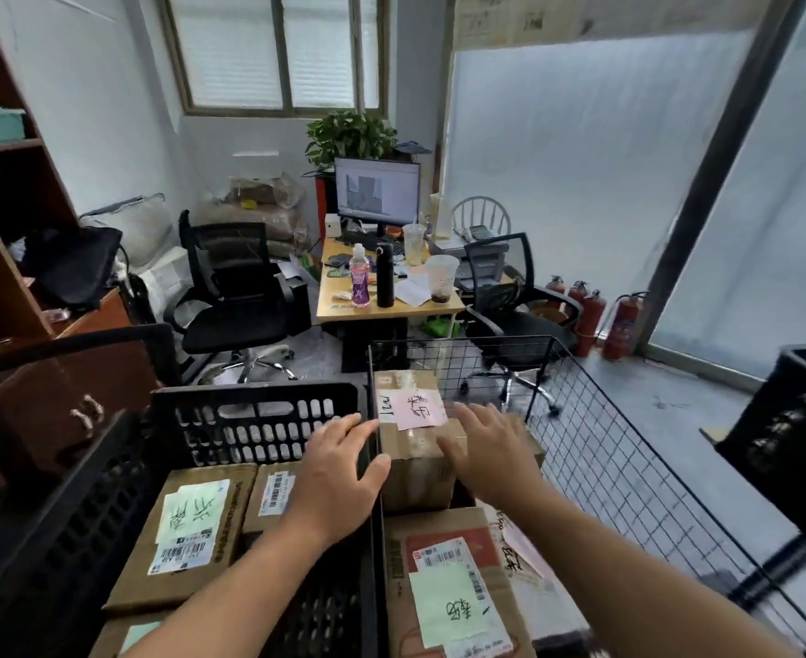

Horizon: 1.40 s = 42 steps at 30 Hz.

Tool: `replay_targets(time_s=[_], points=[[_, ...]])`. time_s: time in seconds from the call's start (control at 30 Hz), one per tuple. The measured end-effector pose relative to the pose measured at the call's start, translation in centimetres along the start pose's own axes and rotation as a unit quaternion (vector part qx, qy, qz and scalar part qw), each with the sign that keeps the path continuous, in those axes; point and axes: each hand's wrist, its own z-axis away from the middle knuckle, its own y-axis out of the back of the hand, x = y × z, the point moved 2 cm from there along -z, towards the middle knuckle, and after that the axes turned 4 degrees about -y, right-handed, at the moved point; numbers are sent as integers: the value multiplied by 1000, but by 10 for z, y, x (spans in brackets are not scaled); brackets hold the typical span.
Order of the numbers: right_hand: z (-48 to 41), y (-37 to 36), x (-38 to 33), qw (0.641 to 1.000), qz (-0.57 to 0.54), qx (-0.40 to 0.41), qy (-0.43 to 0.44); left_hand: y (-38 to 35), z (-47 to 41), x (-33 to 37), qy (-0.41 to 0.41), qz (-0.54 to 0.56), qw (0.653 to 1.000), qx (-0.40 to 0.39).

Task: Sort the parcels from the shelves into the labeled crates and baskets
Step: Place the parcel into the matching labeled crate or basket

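Left hand (339, 472), right hand (491, 448), fingers straight, gripping nothing, flanking pink-labelled parcel (410, 448), long axis pointing away

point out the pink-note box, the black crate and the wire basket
pink-note box (415, 482), head view, bare cardboard front face
black crate (249, 425), head view, slotted far wall
wire basket (605, 458), head view, right mesh wall

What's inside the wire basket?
The wire basket holds a box with a pink note, the left hand and right hand at its sides, and a nearer flat box with a green note. Anything under them is covered.
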Motion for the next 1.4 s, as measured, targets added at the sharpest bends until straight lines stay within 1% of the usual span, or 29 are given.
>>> replay_targets(time_s=[0.07, 0.13, 0.2, 0.3, 0.4, 0.47, 0.67, 0.77, 0.93, 1.07, 1.13, 1.23, 1.3, 1.4], points=[[20, 17, 3, 998, 60, 24, 10, 8, -2, 2, -67, -62, 996, -11], [45, 31, 7, 994, 106, 33, -3, 15, -3, 10, -126, -100, 987, -29], [75, 42, 10, 989, 138, 27, -42, 20, 1, 22, -177, -123, 975, -52], [128, 55, 10, 977, 164, 11, -134, 24, 9, 45, -242, -151, 954, -96], [184, 67, 8, 961, 183, -7, -206, 22, 21, 73, -284, -130, 941, -131], [223, 78, 7, 950, 185, -1, -250, 19, 36, 94, -310, -99, 934, -147], [344, 117, 0, 916, 179, 72, -352, 7, 106, 169, -438, 5, 884, -165], [417, 131, 4, 890, 187, 80, -408, -3, 151, 205, -483, 9, 856, -183], [556, 148, 13, 832, 177, 95, -517, -18, 242, 275, -542, 39, 809, -223], [671, 165, 11, 785, 170, 97, -588, -36, 338, 327, -595, 79, 753, -268], [733, 174, 6, 762, 167, 93, -618, -44, 393, 353, -611, 90, 732, -287], [819, 185, -1, 734, 162, 115, -649, -44, 474, 393, -640, 94, 699, -306], [868, 187, -3, 719, 164, 129, -662, -45, 521, 419, -653, 85, 687, -307], [927, 186, -6, 707, 156, 144, -674, -49, 575, 447, -653, 85, 682, -319]])
